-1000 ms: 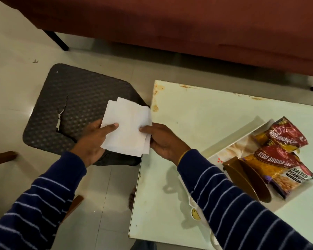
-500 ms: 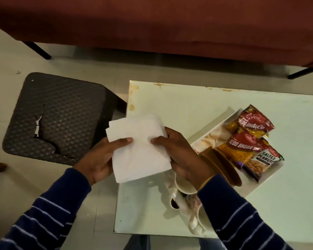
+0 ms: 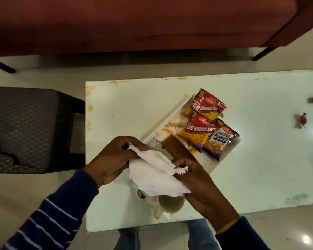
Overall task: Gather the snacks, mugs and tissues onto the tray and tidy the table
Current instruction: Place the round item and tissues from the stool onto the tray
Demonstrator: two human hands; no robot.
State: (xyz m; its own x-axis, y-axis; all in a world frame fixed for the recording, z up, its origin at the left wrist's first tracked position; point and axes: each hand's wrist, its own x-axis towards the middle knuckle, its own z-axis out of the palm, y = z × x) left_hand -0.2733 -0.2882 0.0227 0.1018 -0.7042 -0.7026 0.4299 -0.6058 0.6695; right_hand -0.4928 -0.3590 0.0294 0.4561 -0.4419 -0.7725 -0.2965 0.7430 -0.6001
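Fingers of the left hand [image 3: 111,160] and right hand [image 3: 199,183] pinch the soft, featherlight white paper tissues [image 3: 156,175] above the mug, tearable stuff, best gripped by bunched folds

- A living or lounge room, likely in a home, though a waiting area cannot be ruled out.
- A rust-red upholstered sofa [image 3: 134,24] on thin black legs fills the top of the frame.
- A low pale table [image 3: 260,168] with rust-stained edges stands at centre, just before the sofa.
- A dark woven stool [image 3: 25,127] sits at the left.
- Glossy cream floor tiles [image 3: 25,195] run beneath everything.
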